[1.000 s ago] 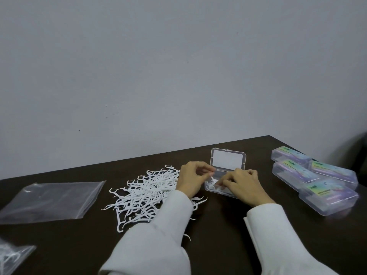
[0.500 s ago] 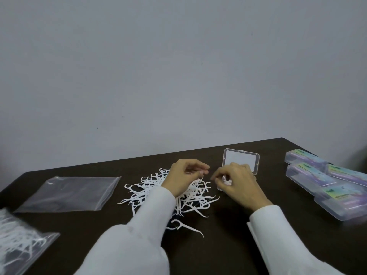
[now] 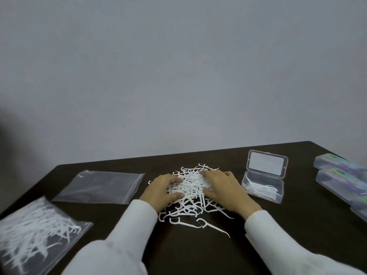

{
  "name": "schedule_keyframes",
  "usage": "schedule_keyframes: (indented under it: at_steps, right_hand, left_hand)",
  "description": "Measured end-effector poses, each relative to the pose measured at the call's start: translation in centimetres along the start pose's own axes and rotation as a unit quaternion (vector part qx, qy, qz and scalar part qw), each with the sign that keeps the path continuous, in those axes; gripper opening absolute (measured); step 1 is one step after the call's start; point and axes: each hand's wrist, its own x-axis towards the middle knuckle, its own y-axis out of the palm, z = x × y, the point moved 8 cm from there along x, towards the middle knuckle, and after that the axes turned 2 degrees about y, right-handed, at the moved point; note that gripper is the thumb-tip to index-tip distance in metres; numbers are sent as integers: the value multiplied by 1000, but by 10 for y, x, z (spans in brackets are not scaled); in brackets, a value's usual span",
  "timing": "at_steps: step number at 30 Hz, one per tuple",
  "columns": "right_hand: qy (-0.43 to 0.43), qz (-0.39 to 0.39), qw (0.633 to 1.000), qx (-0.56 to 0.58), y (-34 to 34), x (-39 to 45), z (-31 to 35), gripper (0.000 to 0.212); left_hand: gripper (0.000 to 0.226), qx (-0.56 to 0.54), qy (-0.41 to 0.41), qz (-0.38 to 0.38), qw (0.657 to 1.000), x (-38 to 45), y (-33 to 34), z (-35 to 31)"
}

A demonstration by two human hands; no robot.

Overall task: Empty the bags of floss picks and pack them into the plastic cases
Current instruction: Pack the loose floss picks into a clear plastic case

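Note:
A loose pile of white floss picks [image 3: 191,187] lies on the dark table [image 3: 297,225] in the middle. My left hand [image 3: 161,190] rests against the pile's left side, fingers and thumb lightly curved onto the picks. My right hand [image 3: 225,188] lies on the pile's right side with fingers spread flat. To the right stands a clear plastic case [image 3: 278,197], lid raised, with a few picks inside. A flat empty zip bag [image 3: 99,185] lies to the left. A bag full of picks [image 3: 33,235] sits at the near left.
Several closed clear cases with coloured labels [image 3: 341,175] are grouped at the right edge of the table. A few stray picks [image 3: 214,227] lie just in front of the pile. A grey wall rises behind the table's far edge.
Both hands left the open case and moved left onto the pile of picks. The view shifted, so the case now sits clear of the hands at the right.

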Motion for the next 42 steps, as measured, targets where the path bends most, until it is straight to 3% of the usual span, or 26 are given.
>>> schedule_keyframes:
  at_steps: [6,10,17,22,29,35,42]
  right_hand:
    - [-24,-48,999,-8,-6,0,4,24]
    - [-3,-48,997,64,-7,-2,-4,22]
    - [5,-104,985,138,-21,-5,-14,22]
    - [52,-149,955,252,-35,-9,-31,19]
    - [91,-212,915,330,-62,-23,-53,16]
    - [158,-223,882,384,-80,-46,-94,16]
    - [266,-207,878,340,-79,-78,-155,23]
  left_hand:
    - [23,16,-4,-76,997,-4,-12,-7]
    - [20,6,2,-97,995,-6,-15,-9]
    - [22,56,100,-159,981,-10,-22,-26]
    - [13,65,173,-235,954,-16,-33,-42]
    - [13,-8,165,-304,938,-15,-47,-53]
    - [7,-172,101,-274,941,3,-34,-64]
    - [6,-251,107,-205,940,31,1,-112]
